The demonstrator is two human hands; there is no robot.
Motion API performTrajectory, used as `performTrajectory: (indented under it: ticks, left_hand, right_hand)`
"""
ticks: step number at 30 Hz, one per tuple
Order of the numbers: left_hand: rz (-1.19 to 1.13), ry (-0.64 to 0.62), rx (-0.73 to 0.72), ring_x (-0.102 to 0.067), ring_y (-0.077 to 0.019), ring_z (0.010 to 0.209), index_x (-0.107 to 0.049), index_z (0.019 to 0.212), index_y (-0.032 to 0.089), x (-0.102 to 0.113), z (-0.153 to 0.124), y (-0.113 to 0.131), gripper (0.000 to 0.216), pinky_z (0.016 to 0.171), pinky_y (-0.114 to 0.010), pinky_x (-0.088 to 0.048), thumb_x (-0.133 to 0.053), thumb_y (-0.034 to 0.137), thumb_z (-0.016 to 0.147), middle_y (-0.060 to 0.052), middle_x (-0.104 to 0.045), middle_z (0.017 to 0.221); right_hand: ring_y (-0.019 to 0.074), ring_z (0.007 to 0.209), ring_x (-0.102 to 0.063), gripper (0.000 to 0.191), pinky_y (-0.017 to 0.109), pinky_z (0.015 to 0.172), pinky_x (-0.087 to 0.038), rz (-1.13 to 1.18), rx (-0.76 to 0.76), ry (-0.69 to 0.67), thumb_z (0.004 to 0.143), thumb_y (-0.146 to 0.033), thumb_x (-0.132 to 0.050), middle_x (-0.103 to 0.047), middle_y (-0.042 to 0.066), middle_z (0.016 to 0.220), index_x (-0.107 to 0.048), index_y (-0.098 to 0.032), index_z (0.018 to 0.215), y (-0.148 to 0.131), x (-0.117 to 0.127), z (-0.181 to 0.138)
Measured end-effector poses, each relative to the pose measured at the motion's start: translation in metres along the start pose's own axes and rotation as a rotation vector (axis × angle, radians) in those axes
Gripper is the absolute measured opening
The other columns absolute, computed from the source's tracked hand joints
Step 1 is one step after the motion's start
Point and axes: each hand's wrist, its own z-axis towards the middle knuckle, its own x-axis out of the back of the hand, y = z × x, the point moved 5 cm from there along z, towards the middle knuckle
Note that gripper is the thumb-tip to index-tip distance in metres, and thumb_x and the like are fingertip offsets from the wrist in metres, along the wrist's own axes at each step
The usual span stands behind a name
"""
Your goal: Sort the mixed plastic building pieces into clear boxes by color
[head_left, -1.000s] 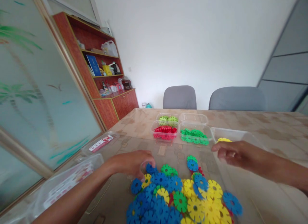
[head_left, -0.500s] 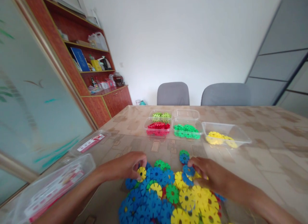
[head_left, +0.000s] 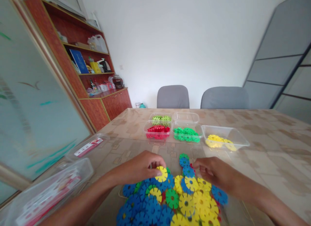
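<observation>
A heap of flat plastic snowflake discs (head_left: 175, 200), blue, yellow, green and red, lies on the table right in front of me. My left hand (head_left: 141, 169) hovers over the heap's left side and pinches a yellow disc (head_left: 161, 174) between thumb and fingers. My right hand (head_left: 215, 172) rests on the heap's upper right, fingers curled onto the discs near a blue one (head_left: 188, 171); what it grips, if anything, is hidden.
Beyond the heap stand clear tubs: lime discs (head_left: 160, 117), red discs (head_left: 157, 130), green discs (head_left: 186, 133), an empty tub (head_left: 186, 116), and a larger tub of yellow discs (head_left: 224, 140). Lidded clear boxes (head_left: 48, 190) lie at left. Two grey chairs (head_left: 173, 96) face the table.
My right hand came back from the yellow tub to the heap. My left hand picked a yellow disc out of the heap and lifted it slightly to the right.
</observation>
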Motion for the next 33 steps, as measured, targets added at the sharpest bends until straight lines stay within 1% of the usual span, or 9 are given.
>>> performTrajectory:
  ticks: [3,5,10,14,19,24,29,31,33]
  left_hand:
    - [-0.004,-0.026,-0.078,-0.055,-0.0136,0.068,-0.068,0.102,0.019,-0.022,0.022,0.014,0.024,0.060,-0.019,-0.037,-0.054,0.017,0.083,0.001,-0.063,0.077]
    - [0.004,-0.074,-0.071,-0.054,-0.0140,0.067,-0.068,0.104,0.019,-0.036,0.034,0.012,0.025,0.058,-0.019,-0.036,-0.058,0.018,0.080,0.002,-0.062,0.075]
    - [0.020,-0.141,0.002,-0.050,-0.0120,0.062,-0.069,0.089,0.017,-0.051,0.046,-0.003,0.018,0.051,-0.018,-0.030,-0.070,0.021,0.071,0.005,-0.055,0.067]
    - [0.010,-0.121,0.048,-0.050,-0.0108,0.064,-0.066,0.091,0.017,-0.048,0.043,-0.005,0.028,0.052,-0.018,-0.030,-0.076,0.021,0.065,0.006,-0.053,0.071]
    - [-0.013,-0.071,0.039,-0.050,-0.0095,0.065,-0.063,0.085,0.018,-0.039,0.037,-0.001,0.021,0.054,-0.018,-0.031,-0.074,0.018,0.067,0.007,-0.054,0.071]
    - [-0.051,-0.051,0.011,-0.049,-0.0097,0.066,-0.060,0.083,0.016,-0.027,0.033,0.000,0.013,0.055,-0.018,-0.032,-0.068,0.017,0.072,0.007,-0.053,0.071]
    - [-0.075,-0.046,0.005,-0.048,-0.0098,0.065,-0.059,0.082,0.015,-0.018,0.031,0.004,0.007,0.055,-0.018,-0.033,-0.062,0.018,0.076,0.006,-0.053,0.070]
    - [-0.083,-0.051,0.006,-0.048,-0.0099,0.064,-0.060,0.083,0.015,-0.018,0.030,0.005,0.007,0.054,-0.018,-0.033,-0.061,0.018,0.077,0.006,-0.053,0.069]
    - [-0.090,-0.053,0.004,-0.048,-0.0102,0.064,-0.061,0.083,0.015,-0.018,0.030,0.006,0.007,0.054,-0.018,-0.032,-0.062,0.019,0.077,0.005,-0.054,0.069]
  right_hand:
    - [0.0240,0.086,-0.061,0.023,0.031,0.073,-0.044,-0.036,-0.037,-0.068,0.080,-0.026,-0.062,-0.068,0.005,0.097,-0.064,-0.023,0.103,-0.002,-0.004,-0.011]
    - [0.0262,0.095,-0.059,0.027,0.034,0.080,-0.043,-0.051,-0.042,-0.075,0.080,-0.029,-0.063,-0.065,0.007,0.105,-0.062,-0.022,0.106,-0.006,-0.009,-0.014]
    - [0.0217,0.080,-0.058,0.010,0.030,0.068,-0.040,-0.118,-0.097,0.029,0.080,-0.025,-0.061,-0.063,0.006,0.088,-0.056,-0.018,0.084,-0.001,-0.025,-0.001]
    - [0.0156,0.068,-0.054,0.013,0.024,0.058,-0.034,-0.006,-0.097,0.057,0.067,-0.012,-0.063,-0.061,0.000,0.075,-0.055,-0.019,0.074,0.009,-0.035,0.008]
    - [0.0111,0.057,-0.051,0.011,0.020,0.051,-0.032,0.126,-0.066,0.013,0.075,-0.009,-0.052,-0.057,-0.003,0.062,-0.054,-0.018,0.068,0.011,-0.027,0.006]
    - [0.0111,0.058,-0.049,0.006,0.020,0.050,-0.032,0.195,0.006,-0.028,0.080,-0.013,-0.055,-0.053,-0.005,0.064,-0.058,-0.018,0.081,0.003,-0.016,0.002]
    - [0.0147,0.075,-0.053,0.026,0.024,0.066,-0.039,0.084,0.067,0.028,0.076,-0.010,-0.061,-0.058,0.000,0.091,-0.059,-0.022,0.099,-0.013,-0.028,0.001]
    - [0.0155,0.078,-0.052,0.026,0.024,0.067,-0.039,0.056,0.059,0.056,0.072,-0.007,-0.062,-0.057,0.001,0.091,-0.059,-0.021,0.094,-0.016,-0.034,0.004]
    - [0.0144,0.072,-0.051,0.022,0.024,0.063,-0.036,0.047,0.026,0.078,0.069,-0.004,-0.062,-0.056,-0.001,0.082,-0.058,-0.019,0.084,-0.015,-0.035,0.008]
